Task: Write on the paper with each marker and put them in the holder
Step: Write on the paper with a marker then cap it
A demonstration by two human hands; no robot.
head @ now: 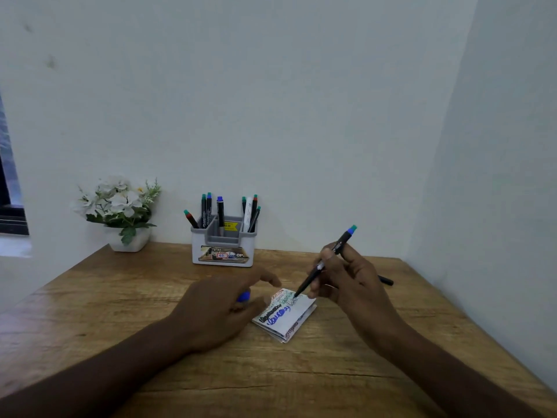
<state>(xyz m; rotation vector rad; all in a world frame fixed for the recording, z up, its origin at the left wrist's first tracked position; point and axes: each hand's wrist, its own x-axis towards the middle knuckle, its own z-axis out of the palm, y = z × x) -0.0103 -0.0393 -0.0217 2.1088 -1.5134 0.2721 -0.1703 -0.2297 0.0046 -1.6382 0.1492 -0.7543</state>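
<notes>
Now | holder: eight markers | right hand: one marker

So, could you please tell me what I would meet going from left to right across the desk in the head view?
Flower pot → marker holder → left hand → folded paper → right hand holding a marker → black marker lying on the desk.

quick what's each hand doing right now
Left hand: curled round a blue cap.
Right hand: holding a marker, tip on the paper.
</notes>
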